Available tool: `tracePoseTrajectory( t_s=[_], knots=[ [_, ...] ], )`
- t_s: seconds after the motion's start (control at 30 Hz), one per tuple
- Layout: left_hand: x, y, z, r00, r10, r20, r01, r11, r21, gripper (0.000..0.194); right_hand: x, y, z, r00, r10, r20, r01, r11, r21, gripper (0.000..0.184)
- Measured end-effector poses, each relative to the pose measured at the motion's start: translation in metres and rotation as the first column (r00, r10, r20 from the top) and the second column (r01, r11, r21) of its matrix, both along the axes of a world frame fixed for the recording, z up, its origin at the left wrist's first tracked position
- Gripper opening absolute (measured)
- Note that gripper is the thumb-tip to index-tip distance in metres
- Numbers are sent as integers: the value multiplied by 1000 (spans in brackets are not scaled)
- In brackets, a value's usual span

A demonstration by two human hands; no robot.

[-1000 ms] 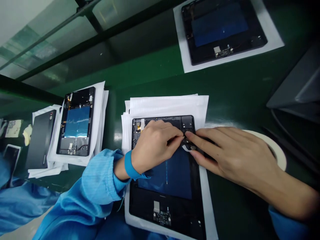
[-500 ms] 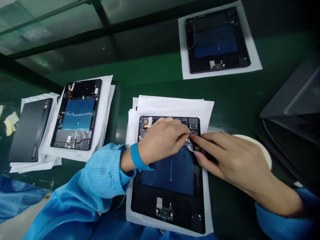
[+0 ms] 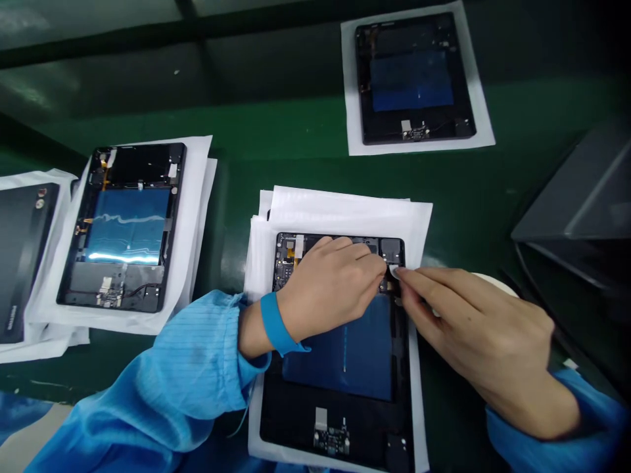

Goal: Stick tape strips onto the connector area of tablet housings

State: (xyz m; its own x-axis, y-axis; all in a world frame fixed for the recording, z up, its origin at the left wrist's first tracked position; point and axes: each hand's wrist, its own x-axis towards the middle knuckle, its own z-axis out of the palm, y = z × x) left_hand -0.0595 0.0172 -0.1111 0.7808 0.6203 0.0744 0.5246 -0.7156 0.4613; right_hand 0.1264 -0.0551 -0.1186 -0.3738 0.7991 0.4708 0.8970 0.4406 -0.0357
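Note:
An opened tablet (image 3: 340,355) lies on white sheets in front of me, with its blue battery and circuit boards exposed. My left hand (image 3: 335,279), wearing a blue wristband (image 3: 277,323), rests over the upper part of the tablet with its fingers curled. Whatever is at those fingertips is hidden. Close by, at the tablet's upper right corner, my right hand (image 3: 478,328) pinches a small white piece (image 3: 394,270), perhaps tape or film, between thumb and index finger. The fingertips of both hands almost meet there.
White sheets (image 3: 340,200) lie under the tablet. To the left are another opened tablet (image 3: 131,220) and a dark closed one (image 3: 24,256), both on sheets. A further opened tablet (image 3: 411,82) lies at the back. A pale round object (image 3: 495,284) is partly behind my right hand; a dark angular object (image 3: 582,203) stands right.
My right thumb and index finger have come together, and the small white piece now shows between them. My left hand stays over the tablet. The view has shifted slightly.

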Motion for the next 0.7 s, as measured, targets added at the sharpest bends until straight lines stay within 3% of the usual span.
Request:
tracePoseTrajectory(
  t_s=[0.7],
  knots=[
    [0,-1,-2,1000,6,-8,-6,1000,9,21,-8,2,6,992,-38,117,41,999,-24,9]
  ],
)
